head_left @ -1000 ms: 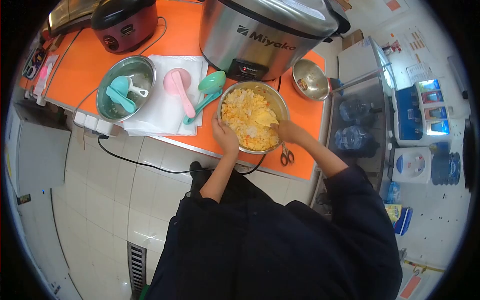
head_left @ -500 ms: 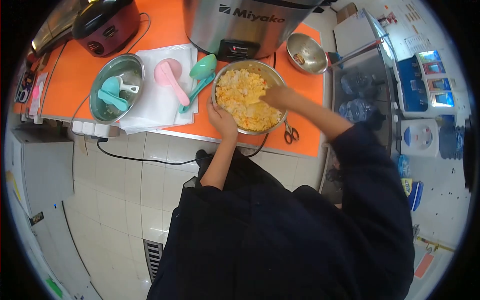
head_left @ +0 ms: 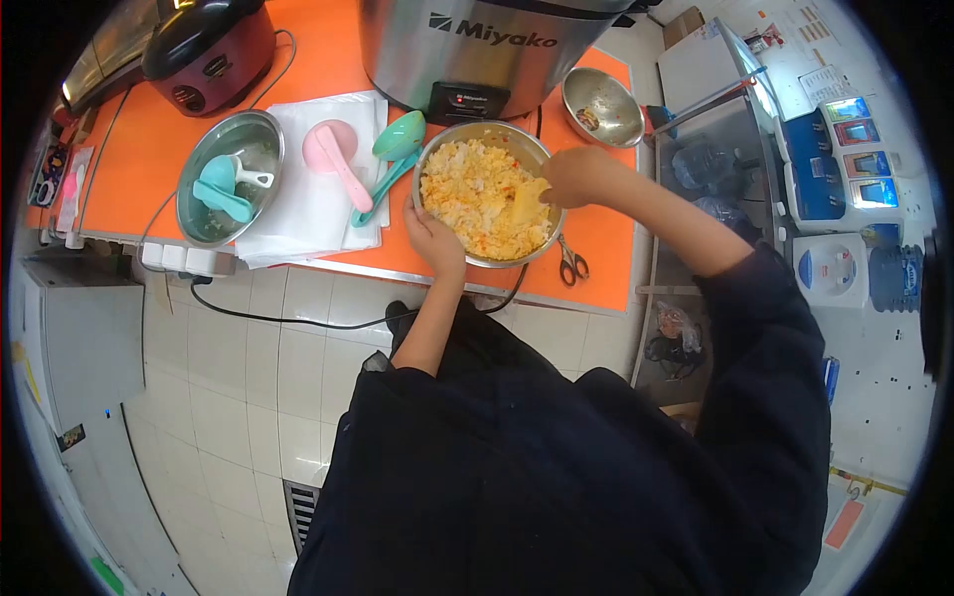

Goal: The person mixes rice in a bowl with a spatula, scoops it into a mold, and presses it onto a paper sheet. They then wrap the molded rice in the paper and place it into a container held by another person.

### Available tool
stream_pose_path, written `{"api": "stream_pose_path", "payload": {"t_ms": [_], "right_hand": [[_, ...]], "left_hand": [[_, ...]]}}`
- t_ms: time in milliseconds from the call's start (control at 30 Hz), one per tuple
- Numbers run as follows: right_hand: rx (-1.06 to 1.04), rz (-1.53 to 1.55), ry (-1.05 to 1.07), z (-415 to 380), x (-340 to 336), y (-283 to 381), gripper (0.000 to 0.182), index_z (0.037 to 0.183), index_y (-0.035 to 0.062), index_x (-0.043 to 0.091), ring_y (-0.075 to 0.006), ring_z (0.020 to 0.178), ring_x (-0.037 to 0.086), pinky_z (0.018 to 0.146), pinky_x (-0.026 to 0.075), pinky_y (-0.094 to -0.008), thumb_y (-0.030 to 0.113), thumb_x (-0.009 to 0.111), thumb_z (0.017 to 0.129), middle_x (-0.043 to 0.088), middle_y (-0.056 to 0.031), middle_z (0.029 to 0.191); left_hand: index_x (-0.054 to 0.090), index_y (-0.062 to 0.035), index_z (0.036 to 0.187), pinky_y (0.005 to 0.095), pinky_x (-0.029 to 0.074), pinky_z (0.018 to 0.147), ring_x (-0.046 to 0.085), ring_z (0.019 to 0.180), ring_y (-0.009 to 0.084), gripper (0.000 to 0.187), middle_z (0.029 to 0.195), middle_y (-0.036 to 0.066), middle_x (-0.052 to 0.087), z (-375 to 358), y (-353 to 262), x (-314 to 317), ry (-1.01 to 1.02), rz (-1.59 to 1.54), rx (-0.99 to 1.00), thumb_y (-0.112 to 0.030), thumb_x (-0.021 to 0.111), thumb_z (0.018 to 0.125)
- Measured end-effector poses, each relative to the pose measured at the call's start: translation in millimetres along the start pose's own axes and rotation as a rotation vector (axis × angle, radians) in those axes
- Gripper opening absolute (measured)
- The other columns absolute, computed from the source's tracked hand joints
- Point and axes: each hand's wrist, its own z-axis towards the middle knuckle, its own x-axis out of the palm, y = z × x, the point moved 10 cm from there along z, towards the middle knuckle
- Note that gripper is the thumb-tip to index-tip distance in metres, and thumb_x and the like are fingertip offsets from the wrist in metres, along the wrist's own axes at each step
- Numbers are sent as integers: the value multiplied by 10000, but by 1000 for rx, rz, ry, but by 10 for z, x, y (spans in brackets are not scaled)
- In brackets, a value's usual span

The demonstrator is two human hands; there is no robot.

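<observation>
Head view: yellow spatula point(head_left: 529, 203) aslant, blade-down

"Miyako" point(head_left: 507, 34) in big dark letters, square emblem point(head_left: 440, 21) beside it, on large silver cooker point(head_left: 422, 65). Print on cooker's black control panel point(head_left: 469, 101), maroon cooker's badge point(head_left: 216, 67) and wall sheet point(head_left: 825, 82): too small to read.

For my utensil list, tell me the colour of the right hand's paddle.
The paddle is yellow, seen in the head view.

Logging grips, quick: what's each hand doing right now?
Left hand: holding the metal bowl at its side.
Right hand: closed, holding the yellow spatula.
</observation>
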Motion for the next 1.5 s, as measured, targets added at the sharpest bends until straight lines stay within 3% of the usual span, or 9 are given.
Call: {"api": "stream_pose_path", "payload": {"t_ms": [333, 533, 733, 800, 1033, 1133, 1200, 1300, 1500], "right_hand": [[-129, -314, -19, 273, 223, -71, 321, 902, 103, 625, -214, 709, 612, 529, 471, -365, 323, 654, 670, 622, -52, 771], [-450, 18, -185, 46, 451, -47, 356, 906, 78, 612, -283, 658, 600, 552, 474, -405, 395, 564, 750, 610, -109, 708], [-113, 398, -103, -104, 968, -152, 335, 863, 40, 613, -308, 672, 596, 605, 471, -416, 357, 538, 783, 601, -160, 691], [-206, 705, -100, -104, 956, -123, 303, 858, 10, 605, -316, 675, 593, 612, 465, -411, 297, 537, 791, 596, -175, 684], [-386, 800, 30, 306, 1070, -201, 298, 826, -20, 606, -305, 670, 590, 636, 450, -381, 267, 538, 790, 602, -170, 706], [-611, 846, 33, 540, 939, -169, 316, 731, -9, 594, -231, 514, 531, 500, 419, -348, 293, 536, 803, 555, -121, 583], [-386, 849, 545, 608, 1134, -218, 362, 613, 47, 529, -123, 390, 369, 373, 307, -278, 338, 519, 828, 404, -18, 466], [-365, 930, 801, 713, 1126, -249, 371, 583, 115, 458, -48, 376, 238, 337, 200, -221, 375, 502, 844, 264, 66, 463], [-339, 948, 1052, 895, 1001, -346, 330, 673, 95, 471, -6, 382, 244, 331, 181, -166, 373, 526, 841, 282, 95, 483]], "left_hand": [[415, 59, 1156, 331, 375, 855, 498, 988, 263, 315, 1098, 182, 503, 16, 163, 52, 37, -76, -26, -98, 298, 909], [419, 55, 1147, 320, 370, 863, 487, 1001, 235, 308, 1105, 167, 492, 35, 170, 61, 25, -117, -44, -98, 289, 913], [408, 43, 1153, 299, 374, 865, 473, 1018, 180, 323, 1108, 138, 481, -24, 122, 102, 71, -264, -126, -147, 270, 931], [403, 41, 1159, 294, 374, 869, 469, 1026, 173, 333, 1116, 133, 477, -34, 160, 113, 88, -323, -160, -163, 268, 934], [302, 46, 1263, 300, 376, 900, 457, 1077, 193, 404, 1197, 150, 443, 40, 135, 140, 186, -192, -61, -190, 269, 936], [315, 50, 1261, 292, 376, 893, 467, 1060, 187, 407, 1183, 149, 460, 51, 119, 99, 193, -77, -25, -194, 284, 938], [330, 54, 1254, 286, 377, 887, 474, 1049, 182, 402, 1169, 148, 473, 43, 122, 86, 182, 23, -43, -193, 292, 938], [402, 48, 1194, 278, 373, 864, 493, 1001, 182, 341, 1101, 156, 513, 51, 60, 53, 137, 157, -29, -147, 299, 933], [423, 23, 1188, 286, 396, 824, 523, 950, 185, 330, 1043, 148, 550, 43, 87, 20, 127, 230, -117, -151, 307, 932]]}}
